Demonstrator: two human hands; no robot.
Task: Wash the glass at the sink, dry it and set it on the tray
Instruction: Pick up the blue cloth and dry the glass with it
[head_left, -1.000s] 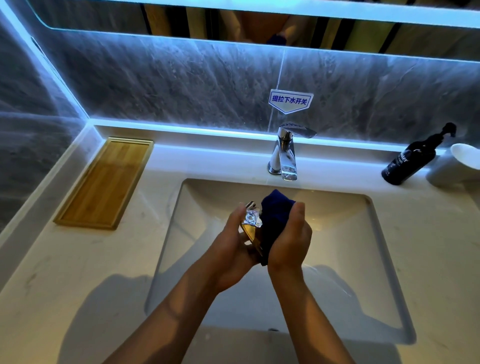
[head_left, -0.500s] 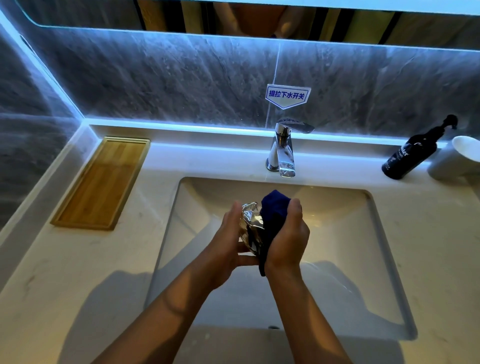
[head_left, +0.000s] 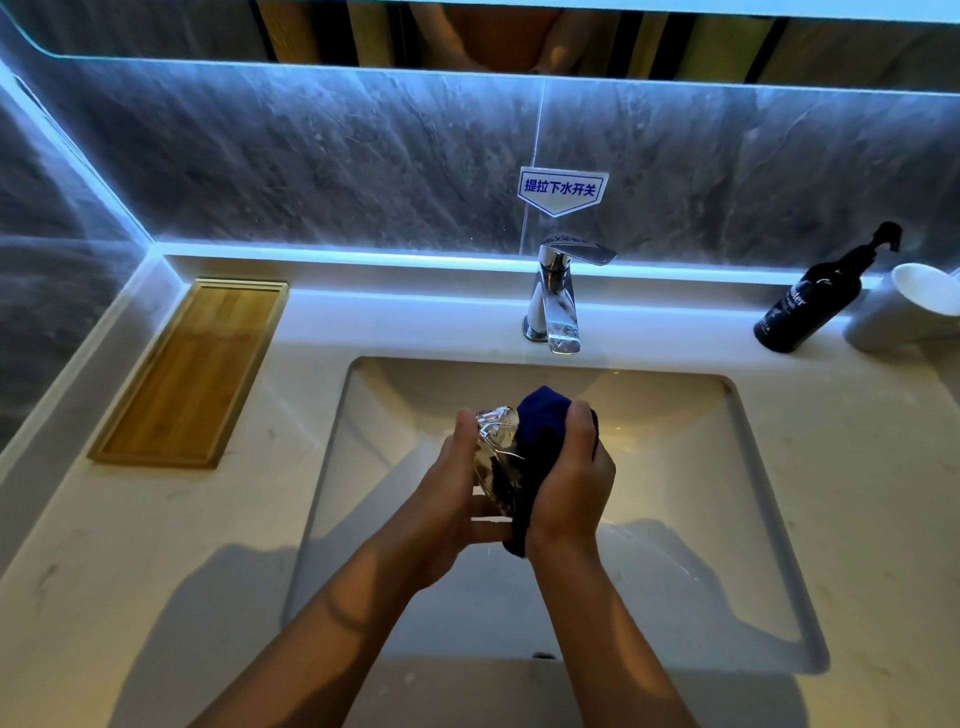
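Over the sink basin (head_left: 727, 519) my left hand (head_left: 452, 499) grips a clear faceted glass (head_left: 493, 457), tipped on its side. My right hand (head_left: 571, 478) presses a dark blue cloth (head_left: 543, 415) against the glass's right side and partly into it, hiding that end. Both hands touch the glass from opposite sides. A wooden tray (head_left: 192, 374) lies on the counter at the far left, with nothing on it.
A chrome tap (head_left: 556, 296) stands behind the basin, with no water running. A black pump bottle (head_left: 815, 296) and a white cup (head_left: 904, 306) sit at the back right. A small sign (head_left: 563, 188) is stuck to the grey wall.
The glass has turned a little in my left hand, showing more of its body. The cloth stays pressed on it. Both hands keep their place over the basin.
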